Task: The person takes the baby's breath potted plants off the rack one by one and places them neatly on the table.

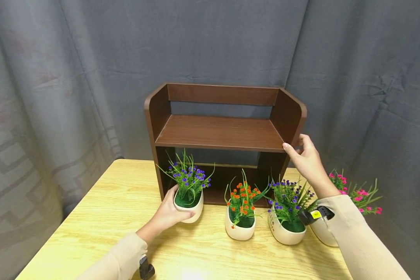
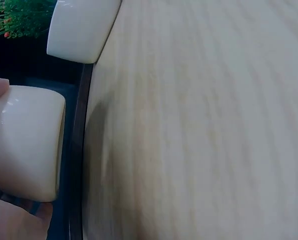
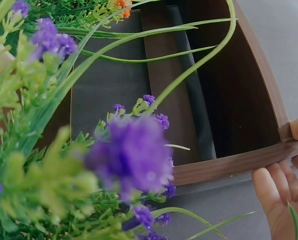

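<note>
My left hand [image 1: 170,213] grips the white pot [image 1: 195,213] of an artificial plant with purple flowers [image 1: 187,177], thumb on the near side. That pot is at the left front of the brown shelf's [image 1: 220,133] lower compartment; in the left wrist view the held pot [image 2: 26,142] hangs apart from the table, near the shelf's bottom edge. My right hand [image 1: 308,165] holds the shelf's right side panel at mid-height. In the right wrist view its fingers [image 3: 269,190] lie along the panel's outer side, thumb at the front edge.
On the light wooden table [image 1: 126,194], an orange-flowered pot [image 1: 240,230] stands before the shelf. Right of it are a second purple-flowered pot [image 1: 287,234] and a pink-flowered plant [image 1: 362,196], partly behind my right forearm. Grey curtains [image 1: 227,39] hang behind.
</note>
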`<action>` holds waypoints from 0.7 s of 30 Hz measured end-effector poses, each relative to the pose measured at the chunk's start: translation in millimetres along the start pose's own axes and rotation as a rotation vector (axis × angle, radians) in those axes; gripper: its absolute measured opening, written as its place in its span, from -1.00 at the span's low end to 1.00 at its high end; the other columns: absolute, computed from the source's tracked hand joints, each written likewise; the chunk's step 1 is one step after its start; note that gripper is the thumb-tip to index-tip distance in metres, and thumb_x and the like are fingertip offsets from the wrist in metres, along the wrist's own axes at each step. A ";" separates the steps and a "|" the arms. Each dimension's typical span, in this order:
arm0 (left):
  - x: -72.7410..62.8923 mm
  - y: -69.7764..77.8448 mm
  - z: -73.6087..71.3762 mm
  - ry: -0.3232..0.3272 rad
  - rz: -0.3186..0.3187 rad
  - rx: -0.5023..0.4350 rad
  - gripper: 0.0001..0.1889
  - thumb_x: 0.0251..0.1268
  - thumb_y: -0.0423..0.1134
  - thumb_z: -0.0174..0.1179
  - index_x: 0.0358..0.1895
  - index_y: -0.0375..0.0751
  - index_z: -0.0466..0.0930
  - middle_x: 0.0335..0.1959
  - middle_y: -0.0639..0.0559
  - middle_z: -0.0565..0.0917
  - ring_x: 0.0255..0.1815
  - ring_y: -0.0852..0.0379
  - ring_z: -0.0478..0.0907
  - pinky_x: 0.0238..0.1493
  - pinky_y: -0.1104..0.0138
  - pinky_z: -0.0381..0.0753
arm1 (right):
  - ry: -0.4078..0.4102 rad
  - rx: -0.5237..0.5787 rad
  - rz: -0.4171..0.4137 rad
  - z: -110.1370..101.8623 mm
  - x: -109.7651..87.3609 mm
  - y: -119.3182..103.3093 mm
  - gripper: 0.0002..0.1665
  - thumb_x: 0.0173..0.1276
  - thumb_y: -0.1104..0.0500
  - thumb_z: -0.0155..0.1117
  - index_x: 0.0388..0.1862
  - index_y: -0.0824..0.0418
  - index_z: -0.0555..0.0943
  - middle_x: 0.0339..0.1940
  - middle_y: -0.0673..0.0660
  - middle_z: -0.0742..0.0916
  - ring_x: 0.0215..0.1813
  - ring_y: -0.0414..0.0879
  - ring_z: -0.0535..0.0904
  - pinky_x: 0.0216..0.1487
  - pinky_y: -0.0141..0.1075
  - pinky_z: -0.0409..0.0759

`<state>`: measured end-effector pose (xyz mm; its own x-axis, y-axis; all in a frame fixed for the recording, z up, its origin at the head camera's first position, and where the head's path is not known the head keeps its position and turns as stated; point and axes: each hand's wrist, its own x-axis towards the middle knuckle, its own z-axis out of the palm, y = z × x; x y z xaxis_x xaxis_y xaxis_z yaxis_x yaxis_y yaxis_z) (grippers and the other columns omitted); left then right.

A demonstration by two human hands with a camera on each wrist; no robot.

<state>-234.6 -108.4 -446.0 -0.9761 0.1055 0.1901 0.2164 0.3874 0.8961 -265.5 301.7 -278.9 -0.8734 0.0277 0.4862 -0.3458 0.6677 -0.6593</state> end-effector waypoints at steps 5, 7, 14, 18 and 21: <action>-9.5 -1.4 -2.3 0.004 -0.006 -0.020 0.19 -0.23 -0.22 0.64 0.52 -0.36 0.06 0.44 -0.31 0.25 0.37 -0.25 0.29 0.38 -0.16 0.17 | 0.001 -0.001 0.004 0.8 -0.1 -0.4 -0.34 0.55 -0.06 0.12 0.37 0.37 0.26 0.09 0.34 0.46 -0.18 -0.12 0.47 -0.36 -0.37 0.42; -13.2 -2.8 -2.1 0.007 -0.014 -0.029 0.19 -0.23 -0.23 0.64 0.52 -0.37 0.04 0.44 -0.32 0.24 0.38 -0.27 0.28 0.39 -0.18 0.15 | 0.003 -0.001 0.005 0.9 0.3 -0.3 -0.34 0.55 -0.06 0.12 0.37 0.37 0.26 0.09 0.34 0.47 -0.18 -0.13 0.47 -0.36 -0.37 0.42; -19.4 -7.8 1.1 0.015 -0.054 -0.023 0.22 -0.26 -0.20 0.65 0.53 -0.34 0.04 0.47 -0.32 0.22 0.40 -0.28 0.25 0.39 -0.19 0.13 | 0.005 -0.001 0.002 -0.3 0.8 1.6 -0.34 0.55 -0.05 0.12 0.39 0.37 0.26 0.09 0.34 0.47 -0.23 -0.16 0.44 -0.38 -0.38 0.40; -19.8 -7.8 1.4 0.011 -0.046 -0.007 0.22 -0.27 -0.20 0.65 0.52 -0.36 0.05 0.46 -0.34 0.23 0.40 -0.30 0.25 0.39 -0.20 0.13 | 0.007 0.007 0.004 -0.8 0.9 1.8 -0.35 0.55 -0.05 0.12 0.38 0.36 0.27 0.07 0.32 0.48 -0.24 -0.19 0.44 -0.38 -0.38 0.40; -20.8 -7.4 0.9 0.004 -0.041 0.006 0.22 -0.29 -0.20 0.65 0.52 -0.38 0.05 0.45 -0.36 0.23 0.39 -0.32 0.26 0.38 -0.21 0.14 | 0.007 0.011 0.013 -0.7 0.5 0.3 -0.35 0.55 -0.07 0.12 0.37 0.35 0.28 0.06 0.29 0.48 -0.23 -0.19 0.45 -0.37 -0.36 0.41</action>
<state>-215.9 -112.6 -456.9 -0.9843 0.0855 0.1545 0.1759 0.3972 0.9007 -265.7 302.4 -278.5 -0.8755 0.0416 0.4815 -0.3384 0.6586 -0.6721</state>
